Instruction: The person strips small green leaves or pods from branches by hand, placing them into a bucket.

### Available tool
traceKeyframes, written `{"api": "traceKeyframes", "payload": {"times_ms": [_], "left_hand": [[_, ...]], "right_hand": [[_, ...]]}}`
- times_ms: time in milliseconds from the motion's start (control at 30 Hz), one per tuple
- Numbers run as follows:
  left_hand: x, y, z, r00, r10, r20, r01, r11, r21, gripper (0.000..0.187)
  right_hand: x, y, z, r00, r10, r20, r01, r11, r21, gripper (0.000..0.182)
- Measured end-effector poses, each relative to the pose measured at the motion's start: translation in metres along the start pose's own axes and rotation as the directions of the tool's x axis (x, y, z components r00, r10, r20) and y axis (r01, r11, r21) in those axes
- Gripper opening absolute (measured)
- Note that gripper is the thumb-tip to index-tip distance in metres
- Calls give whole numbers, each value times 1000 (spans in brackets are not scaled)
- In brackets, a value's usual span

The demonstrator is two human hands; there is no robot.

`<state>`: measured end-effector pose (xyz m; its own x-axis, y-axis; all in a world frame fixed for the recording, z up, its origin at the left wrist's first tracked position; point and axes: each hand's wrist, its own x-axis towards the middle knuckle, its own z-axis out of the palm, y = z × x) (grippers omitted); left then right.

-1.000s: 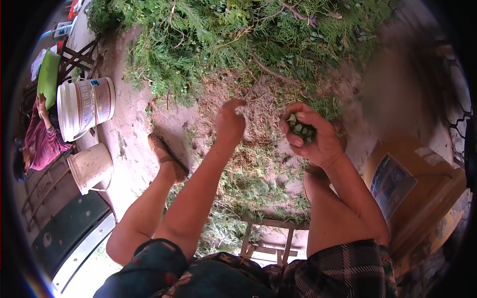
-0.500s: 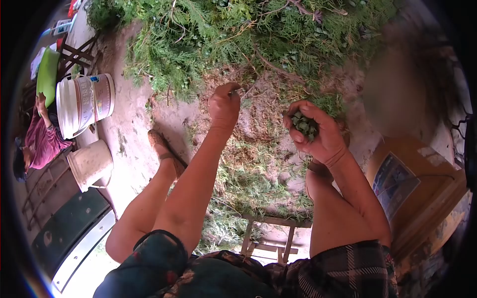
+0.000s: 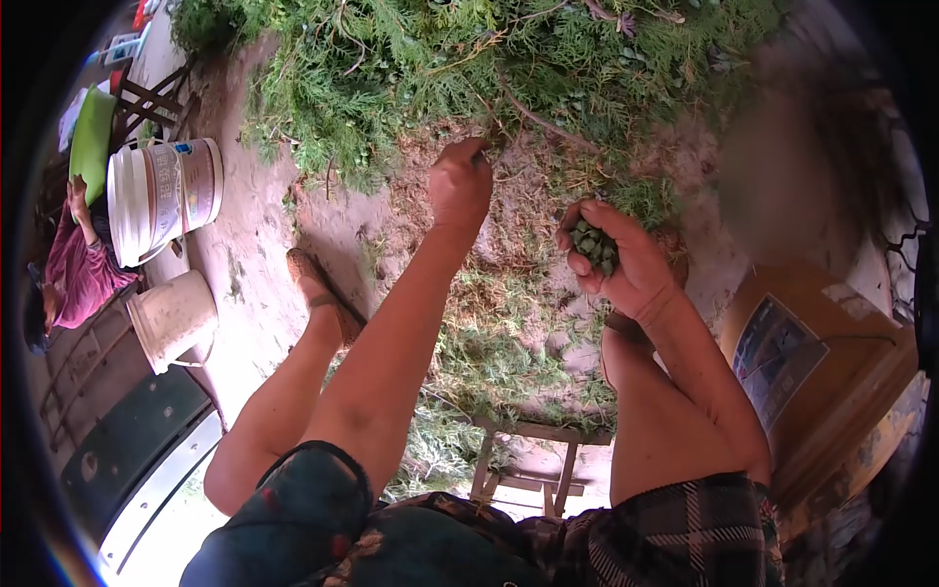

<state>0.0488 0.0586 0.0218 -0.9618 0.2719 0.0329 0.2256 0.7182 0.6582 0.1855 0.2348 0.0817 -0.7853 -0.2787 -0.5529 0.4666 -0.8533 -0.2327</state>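
Observation:
My right hand (image 3: 636,262) is curled round a handful of small green cones (image 3: 596,247), which show between the thumb and fingers. Farther forward, my left hand (image 3: 460,188) is closed in a pinch just short of the pile of leafy evergreen branches (image 3: 411,88). Something small and dark shows at its fingertips, too small to name. A bare brown twig (image 3: 538,119) runs out of the pile ahead of the left hand. Loose green and brown sprigs (image 3: 499,342) lie scattered over the ground below both hands, between my feet.
To the left lie a labelled white bucket (image 3: 166,196) and a plain pale bucket (image 3: 174,318). Another person's sleeve (image 3: 83,279) shows beyond, with a hand near a green object (image 3: 92,142). A brown container (image 3: 831,362) stands at right; a wooden stool (image 3: 528,430) is below me.
My left hand has moved forward and slightly right, closer to the branches, and stays closed. My right hand keeps its hold on the cones almost in place.

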Motion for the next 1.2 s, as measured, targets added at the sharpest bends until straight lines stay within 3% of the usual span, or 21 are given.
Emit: {"api": "traceKeyframes", "payload": {"times_ms": [133, 233, 333, 400, 467, 533, 567, 600, 633, 667, 700, 733, 800, 833, 867, 933, 1000, 1067, 1133, 1167, 1200], "left_hand": [[14, 1, 13, 982, 170, 87, -185, 962, 202, 10], [2, 18, 3, 994, 110, 2, -110, 988, 107, 11], [-31, 77, -22, 992, -33, 121, 53, 985, -166, 12], [-47, 92, -33, 919, 320, 232, -253, 927, -276, 14], [-48, 101, -42, 895, 336, 294, -192, 884, -426, 16], [-39, 78, -43, 978, 47, 202, 5, 968, -249, 18], [-27, 63, -44, 954, -224, 199, 256, 955, -153, 20], [-15, 26, -34, 991, -132, 13, 133, 989, -63, 16], [1, 26, -41, 970, -242, 3, 241, 970, 39, 16], [13, -9, -32, 993, -74, -96, 80, 995, 55, 17], [23, -17, -29, 990, -68, -120, 92, 975, 203, 17], [31, -28, -21, 991, -71, -118, 94, 975, 203, 17], [39, -39, -12, 994, 61, -95, -22, 931, 364, 16], [36, -39, -11, 996, 37, -84, 4, 895, 447, 18], [32, -39, -13, 995, 35, -91, 9, 893, 449, 18], [23, -33, -22, 992, -114, 50, 101, 973, 206, 17], [5, -37, -27, 995, -90, -34, 95, 976, 196, 20], [-18, -19, -38, 968, -246, -40, 244, 969, -41, 14], [-38, -36, -23, 923, -372, 98, 378, 924, -63, 20], [-54, -42, -6, 1000, 25, 19, -28, 980, 195, 27], [-75, -45, 11, 916, 390, 93, -385, 790, 478, 34]], "right_hand": [[1, 2, -3, 997, 22, -68, -24, 999, -31, 23], [4, 7, -11, 991, 53, -120, -48, 998, 39, 29], [7, 12, -17, 991, 65, -114, -48, 988, 150, 28], [5, 10, -6, 982, 87, -170, -57, 983, 176, 28], [7, 8, -3, 969, 101, -223, -57, 979, 196, 27], [5, 6, -13, 991, 112, -69, -93, 967, 236, 25], [4, 5, -15, 991, 111, -70, -92, 967, 239, 25], [4, 4, -18, 993, 117, -33, -106, 963, 247, 23], [4, 4, -19, 992, 124, 5, -121, 960, 254, 20], [5, 4, -19, 992, 124, 3, -121, 959, 255, 20], [5, 3, -18, 992, 123, 4, -121, 965, 232, 20], [4, 4, -17, 992, 125, 4, -123, 970, 210, 20], [4, 5, -16, 991, 135, -6, -131, 968, 212, 20], [4, 4, -16, 990, 142, -11, -137, 968, 213, 20], [5, 5, -16, 989, 146, -6, -141, 968, 209, 20], [6, 5, -19, 991, 130, 8, -130, 973, 193, 20], [7, 4, -19, 991, 131, 22, -133, 975, 180, 22], [4, 3, -16, 987, 153, 48, -158, 974, 163, 25], [-3, 6, -9, 984, 80, -162, -91, 994, -64, 25], [-7, 14, -16, 986, -91, -136, 34, 928, -370, 45], [0, 22, -41, 997, -25, -76, 12, 986, -166, 60]]}}
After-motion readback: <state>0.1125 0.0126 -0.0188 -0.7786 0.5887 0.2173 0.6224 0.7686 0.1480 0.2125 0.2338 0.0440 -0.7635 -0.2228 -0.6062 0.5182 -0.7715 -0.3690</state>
